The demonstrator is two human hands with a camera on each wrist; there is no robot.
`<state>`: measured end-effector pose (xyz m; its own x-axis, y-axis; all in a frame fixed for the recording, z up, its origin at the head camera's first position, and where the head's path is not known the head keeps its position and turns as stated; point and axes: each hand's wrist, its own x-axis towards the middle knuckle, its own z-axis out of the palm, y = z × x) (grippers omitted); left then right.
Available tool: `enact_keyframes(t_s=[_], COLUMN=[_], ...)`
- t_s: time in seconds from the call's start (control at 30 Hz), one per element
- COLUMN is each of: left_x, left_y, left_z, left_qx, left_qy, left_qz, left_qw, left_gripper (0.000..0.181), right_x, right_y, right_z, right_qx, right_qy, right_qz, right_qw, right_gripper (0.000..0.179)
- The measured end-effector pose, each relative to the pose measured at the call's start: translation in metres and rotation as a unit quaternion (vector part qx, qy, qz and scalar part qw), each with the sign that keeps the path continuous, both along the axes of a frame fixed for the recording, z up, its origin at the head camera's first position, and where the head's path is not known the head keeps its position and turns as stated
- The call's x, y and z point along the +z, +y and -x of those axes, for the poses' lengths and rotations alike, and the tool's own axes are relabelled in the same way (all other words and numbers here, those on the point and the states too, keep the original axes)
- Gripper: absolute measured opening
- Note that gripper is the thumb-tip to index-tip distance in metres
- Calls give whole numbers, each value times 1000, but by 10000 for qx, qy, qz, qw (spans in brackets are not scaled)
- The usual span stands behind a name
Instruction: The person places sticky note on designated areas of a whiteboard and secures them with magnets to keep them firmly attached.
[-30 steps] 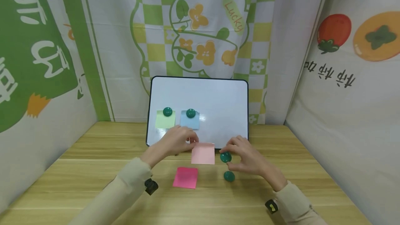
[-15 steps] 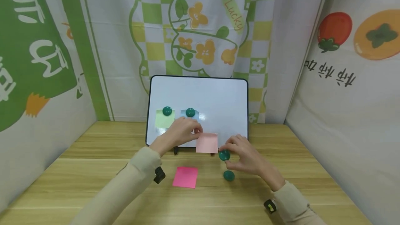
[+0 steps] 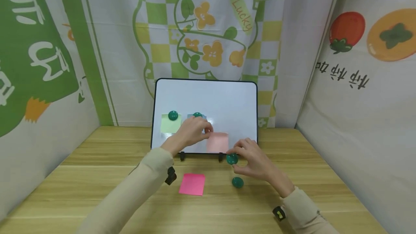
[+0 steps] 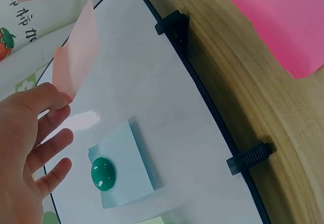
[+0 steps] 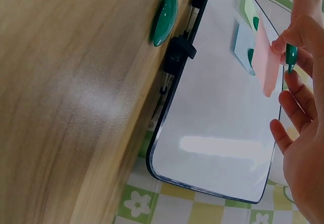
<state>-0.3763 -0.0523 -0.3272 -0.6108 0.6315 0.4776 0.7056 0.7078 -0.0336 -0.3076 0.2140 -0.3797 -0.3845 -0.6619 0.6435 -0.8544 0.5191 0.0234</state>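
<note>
My left hand (image 3: 191,133) pinches a pale pink sticky note (image 3: 217,142) by its upper left corner, in front of the lower part of the whiteboard (image 3: 234,107). In the left wrist view the pink note (image 4: 78,54) stands out from thumb and forefinger, the other fingers spread. To its right, my right hand (image 3: 255,160) holds a round green magnet (image 3: 232,159) between thumb and fingers, just below the board's bottom edge. A green note (image 3: 170,124) hangs on the board under a magnet (image 3: 173,115). Beside it a blue note (image 4: 126,168) hangs under another magnet (image 4: 103,174).
On the wooden table (image 3: 130,198) lie a bright pink sticky note (image 3: 192,184) and a loose green magnet (image 3: 237,182). Black stand clips (image 3: 182,155) support the board's lower edge. Printed cloth (image 3: 224,64) hangs behind and on both sides.
My left hand has moved up and right with the pale pink note, from over the table to in front of the board, now covering most of the blue note. My right hand has shifted slightly left.
</note>
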Motion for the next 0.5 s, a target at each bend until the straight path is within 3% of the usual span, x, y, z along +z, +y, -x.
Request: enact_keyframes(t_s=[0.23,0.5], left_x=[-3,-5], left_y=[7,13], left_z=[9,23], left_qx=[68,96], left_qy=[342,453], left_qz=[-201,-275], left_qw=[9992,9985], left_gripper=[8,7], right_x=[0,-1], right_y=[1,2], right_z=[-1,1], right_qx=[-99,-80], right_qy=[-68,-8], right_qz=[23,84], right_qw=[9999,9999], right_gripper=[33,33])
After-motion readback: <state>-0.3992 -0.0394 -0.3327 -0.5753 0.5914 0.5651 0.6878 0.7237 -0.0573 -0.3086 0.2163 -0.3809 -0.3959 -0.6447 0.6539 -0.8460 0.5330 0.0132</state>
